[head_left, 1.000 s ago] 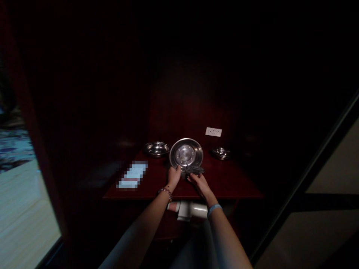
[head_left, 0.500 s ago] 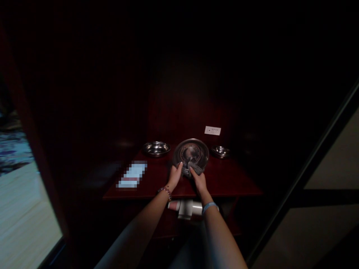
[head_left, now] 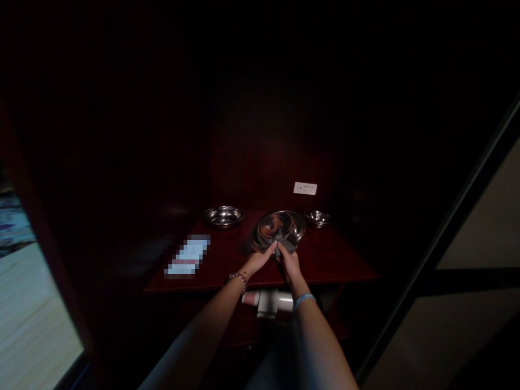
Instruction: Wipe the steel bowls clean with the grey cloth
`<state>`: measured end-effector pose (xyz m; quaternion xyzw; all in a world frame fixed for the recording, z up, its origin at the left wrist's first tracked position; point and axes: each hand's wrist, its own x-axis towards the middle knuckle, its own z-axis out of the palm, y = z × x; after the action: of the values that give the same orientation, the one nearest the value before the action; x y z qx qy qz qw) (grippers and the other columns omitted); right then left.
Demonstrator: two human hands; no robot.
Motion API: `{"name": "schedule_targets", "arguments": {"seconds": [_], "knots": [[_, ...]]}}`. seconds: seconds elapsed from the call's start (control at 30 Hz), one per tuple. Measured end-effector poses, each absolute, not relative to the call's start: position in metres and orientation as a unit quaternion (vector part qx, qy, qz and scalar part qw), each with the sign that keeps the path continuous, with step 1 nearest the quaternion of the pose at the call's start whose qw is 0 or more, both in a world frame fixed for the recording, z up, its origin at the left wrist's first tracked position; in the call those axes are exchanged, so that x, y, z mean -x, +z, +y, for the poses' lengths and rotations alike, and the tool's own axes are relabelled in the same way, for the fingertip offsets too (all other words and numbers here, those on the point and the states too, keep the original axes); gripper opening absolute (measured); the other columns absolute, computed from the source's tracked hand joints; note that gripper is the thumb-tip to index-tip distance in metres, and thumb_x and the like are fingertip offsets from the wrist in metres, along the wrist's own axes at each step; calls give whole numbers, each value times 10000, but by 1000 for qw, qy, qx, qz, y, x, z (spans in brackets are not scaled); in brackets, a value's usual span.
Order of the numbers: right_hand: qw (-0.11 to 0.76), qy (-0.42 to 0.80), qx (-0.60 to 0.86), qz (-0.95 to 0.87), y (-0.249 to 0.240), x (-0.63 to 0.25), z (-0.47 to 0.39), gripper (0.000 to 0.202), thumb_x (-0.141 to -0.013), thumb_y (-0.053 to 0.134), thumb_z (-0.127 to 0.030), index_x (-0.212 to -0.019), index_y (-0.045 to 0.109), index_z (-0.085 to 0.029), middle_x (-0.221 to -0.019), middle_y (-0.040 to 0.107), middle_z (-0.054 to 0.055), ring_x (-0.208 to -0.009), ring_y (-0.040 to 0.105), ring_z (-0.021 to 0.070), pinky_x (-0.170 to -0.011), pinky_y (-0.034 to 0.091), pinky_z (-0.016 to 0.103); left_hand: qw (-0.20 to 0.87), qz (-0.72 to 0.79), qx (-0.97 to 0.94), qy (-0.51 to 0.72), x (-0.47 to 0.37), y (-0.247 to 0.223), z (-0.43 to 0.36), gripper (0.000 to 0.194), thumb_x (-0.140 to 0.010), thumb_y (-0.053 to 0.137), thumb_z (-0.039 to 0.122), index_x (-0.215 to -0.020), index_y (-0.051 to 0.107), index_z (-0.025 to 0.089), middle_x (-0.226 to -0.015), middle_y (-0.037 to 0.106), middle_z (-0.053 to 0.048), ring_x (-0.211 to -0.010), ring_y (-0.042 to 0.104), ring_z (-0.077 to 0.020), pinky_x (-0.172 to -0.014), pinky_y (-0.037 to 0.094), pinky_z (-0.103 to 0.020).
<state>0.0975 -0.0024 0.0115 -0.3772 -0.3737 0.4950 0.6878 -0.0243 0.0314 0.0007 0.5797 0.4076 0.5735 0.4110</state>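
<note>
While left grip (head_left: 260,261) pinches bowl (head_left: 279,223) edge, right grip (head_left: 290,262) pinches cloth (head_left: 288,245) against it. Bowl not yet released; left dish (head_left: 224,218), right dish (head_left: 318,219) already on surface (head_left: 329,262).

A white panel (head_left: 305,188) marks the dark-red wall (head_left: 252,176).

I can see a white socket panel (head_left: 305,188) right of centre, a pixelated pale rectangle (head_left: 188,257) left of centre, a pink-ended white cylinder (head_left: 268,302) below centre and a pale wood-grained surface (head_left: 32,303) at lower left.
</note>
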Motion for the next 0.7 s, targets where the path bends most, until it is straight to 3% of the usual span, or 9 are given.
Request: {"name": "schedule_targets", "arguments": {"seconds": [0.13, 0.53, 0.7], "knots": [[685, 498, 390, -361, 13, -96, -3, 469, -621, 785, -436, -1019, 737, -193, -972, 767, 46, -857, 706, 219, -680, 545, 289, 411, 392, -579, 584, 25, -1, 36, 323, -767, 726, 403, -1013, 743, 197, -1188, 723, -90, -1251, 595, -234, -1173, 328, -403], [692, 480, 394, -368, 3, -98, 12, 490, -626, 779, -453, -1019, 745, -163, -952, 775, 67, -819, 714, 229, -650, 549, 297, 471, 388, -494, 619, 27, 2, 46, 259, -792, 694, 238, -1024, 733, 129, -1164, 731, -103, -1154, 659, -228, -1105, 441, -391], [725, 439, 375, -374, -2, -101, 27, 476, -604, 804, -431, -975, 756, -137, -973, 776, 79, -860, 715, 234, -787, 557, 336, 490, 409, -452, 623, 31, 14, 37, 287, -780, 718, 253, -1038, 742, 128, -1136, 741, -105, -1165, 653, -246, -1119, 426, -393]]}}
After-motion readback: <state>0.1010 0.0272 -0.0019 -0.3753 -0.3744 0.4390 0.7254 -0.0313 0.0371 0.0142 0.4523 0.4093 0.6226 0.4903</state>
